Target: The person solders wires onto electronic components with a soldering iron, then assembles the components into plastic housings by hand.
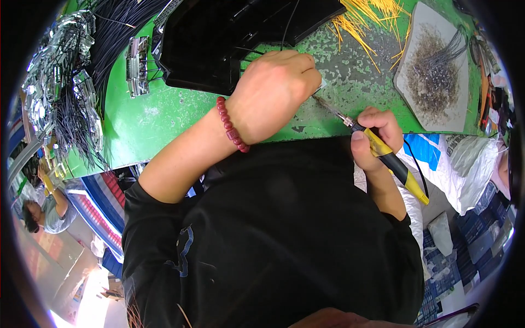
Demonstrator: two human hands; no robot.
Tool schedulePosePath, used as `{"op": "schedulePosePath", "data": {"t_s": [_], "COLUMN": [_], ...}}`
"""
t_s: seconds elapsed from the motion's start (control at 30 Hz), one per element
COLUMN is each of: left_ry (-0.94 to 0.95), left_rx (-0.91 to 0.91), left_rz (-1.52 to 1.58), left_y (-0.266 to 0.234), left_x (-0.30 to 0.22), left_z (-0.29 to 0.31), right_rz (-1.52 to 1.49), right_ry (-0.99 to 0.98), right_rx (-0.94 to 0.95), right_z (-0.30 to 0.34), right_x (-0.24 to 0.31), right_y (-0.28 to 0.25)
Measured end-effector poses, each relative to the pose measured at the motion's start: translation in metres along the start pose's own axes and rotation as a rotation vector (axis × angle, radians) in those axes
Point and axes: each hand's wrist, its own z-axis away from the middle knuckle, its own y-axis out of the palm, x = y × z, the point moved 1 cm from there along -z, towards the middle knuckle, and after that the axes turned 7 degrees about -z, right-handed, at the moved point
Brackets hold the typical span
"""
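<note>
My right hand grips a yellow and black soldering iron, its metal tip pointing up and left. That tip reaches close to the knuckles of my left hand, which is closed over the table's near edge and wears a red bead bracelet on its wrist. A small pale edge shows beside those fingers; whatever they hold is hidden. Just behind the left hand lies a large black plastic housing, with thin dark wires around it. At the housing's left side sits a clear, silvery lamp-like part with short wires.
On the worn green table, yellow wires lie at the back. A grey board with dark debris and fine wires is at right. Silvery wired parts and black wires pile up left. Another person is at far left.
</note>
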Motion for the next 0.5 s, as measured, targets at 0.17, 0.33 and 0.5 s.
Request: {"op": "schedulePosePath", "data": {"t_s": [0.17, 0.33, 0.5], "left_ry": [-0.002, 0.003, 0.013], "left_rx": [0.003, 0.014, 0.015], "left_rz": [-0.006, 0.010, 0.006], "left_y": [-0.001, -0.002, -0.004], "left_x": [0.000, 0.000, 0.001], "left_z": [-0.001, -0.003, -0.001], "right_rz": [-0.087, -0.157, 0.116], "right_ry": [-0.020, 0.090, 0.092], "right_rx": [-0.029, -0.208, 0.054], "right_z": [0.004, 0.004, -0.014], "right_x": [-0.001, 0.005, 0.009], "right_y": [-0.002, 0.003, 0.001]}}
